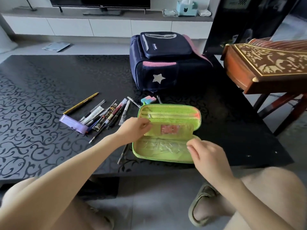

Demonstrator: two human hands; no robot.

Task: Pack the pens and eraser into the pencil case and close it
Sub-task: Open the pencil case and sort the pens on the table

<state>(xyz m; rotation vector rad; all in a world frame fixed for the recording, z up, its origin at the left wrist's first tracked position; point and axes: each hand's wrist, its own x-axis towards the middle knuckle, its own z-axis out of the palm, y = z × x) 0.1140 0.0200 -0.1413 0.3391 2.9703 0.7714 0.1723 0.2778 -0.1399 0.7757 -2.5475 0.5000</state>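
Here we pinched the soft, light case (167, 112) between our hands with the left hand (134, 128), the right hand (206, 155) curled at its near edge, grip unclear, while the slim pens (106, 117) left of them and the eraser (148, 99) beyond probably wanted fingertip pinches.

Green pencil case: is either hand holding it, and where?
The left hand pinches the left edge of the open green fabric pencil case's middle flap. The right hand's fingers curl at its near half's right end; whether they grip cannot be told.
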